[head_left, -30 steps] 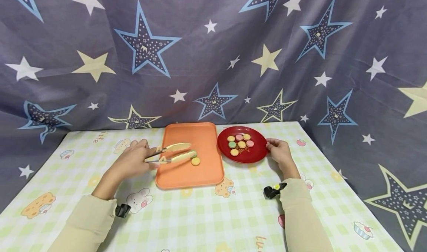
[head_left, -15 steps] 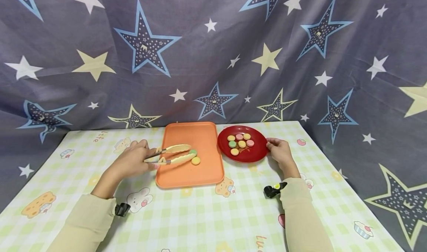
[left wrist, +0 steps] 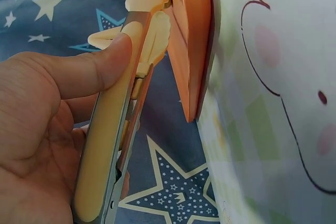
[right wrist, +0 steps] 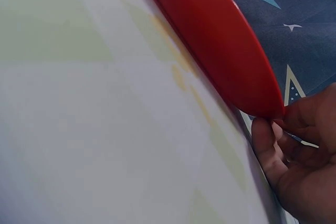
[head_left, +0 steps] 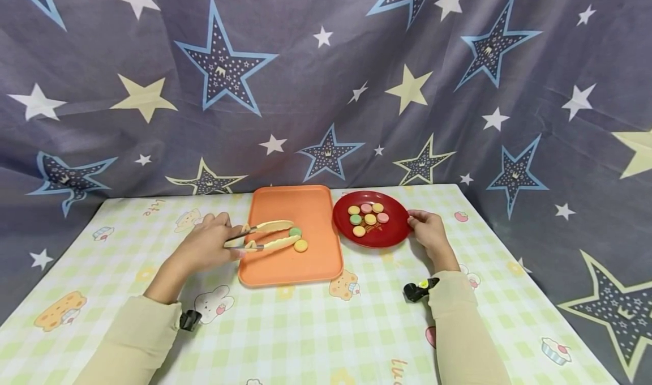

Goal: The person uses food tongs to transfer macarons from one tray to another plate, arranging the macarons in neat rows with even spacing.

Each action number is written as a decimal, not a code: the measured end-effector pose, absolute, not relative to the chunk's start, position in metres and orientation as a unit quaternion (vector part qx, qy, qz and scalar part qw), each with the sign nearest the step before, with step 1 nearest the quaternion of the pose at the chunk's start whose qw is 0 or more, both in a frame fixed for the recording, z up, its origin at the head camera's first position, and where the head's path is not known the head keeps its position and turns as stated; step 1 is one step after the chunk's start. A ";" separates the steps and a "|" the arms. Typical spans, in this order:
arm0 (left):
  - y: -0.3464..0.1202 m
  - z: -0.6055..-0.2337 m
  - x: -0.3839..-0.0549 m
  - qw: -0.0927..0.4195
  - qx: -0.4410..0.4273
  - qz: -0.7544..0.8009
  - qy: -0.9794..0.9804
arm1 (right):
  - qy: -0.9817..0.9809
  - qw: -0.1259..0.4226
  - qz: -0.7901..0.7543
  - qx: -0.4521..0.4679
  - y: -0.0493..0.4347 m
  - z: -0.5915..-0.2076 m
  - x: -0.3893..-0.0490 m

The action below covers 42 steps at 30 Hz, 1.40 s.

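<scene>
My left hand (head_left: 206,243) grips a pair of tongs (left wrist: 107,140) with cream scalloped tips, its thumb along the upper arm. The tips are spread over the orange tray (head_left: 285,269). A green macaron (head_left: 295,232) sits between the tong tips, and a yellow macaron (head_left: 301,246) lies just in front of the lower tip. On the right, my right hand (head_left: 429,231) pinches the rim of a red plate (right wrist: 215,40) between thumb and fingers. Several yellow, pink and green macarons (head_left: 370,219) lie on that plate.
A green checked tablecloth (head_left: 295,339) with cartoon prints covers the table. The plate stands close against the tray's right edge. Behind and to the right hangs a dark curtain (head_left: 305,79) with stars.
The tong tips have shifted slightly, and the green macaron, mostly hidden before, now shows between them. The right hand and plate have stayed put.
</scene>
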State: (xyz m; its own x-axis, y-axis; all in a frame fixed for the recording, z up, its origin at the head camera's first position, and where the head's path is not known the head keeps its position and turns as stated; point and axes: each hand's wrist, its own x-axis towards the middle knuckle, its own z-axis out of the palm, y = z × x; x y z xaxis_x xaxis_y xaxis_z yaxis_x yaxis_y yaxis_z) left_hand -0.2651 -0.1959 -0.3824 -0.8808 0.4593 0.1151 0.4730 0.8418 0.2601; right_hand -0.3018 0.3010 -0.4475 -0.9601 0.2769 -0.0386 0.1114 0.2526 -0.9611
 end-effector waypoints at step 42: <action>-0.198 -0.381 -0.264 0.061 -0.267 -0.094 -0.957 | -0.790 0.065 0.595 -0.129 0.303 -0.447 -0.303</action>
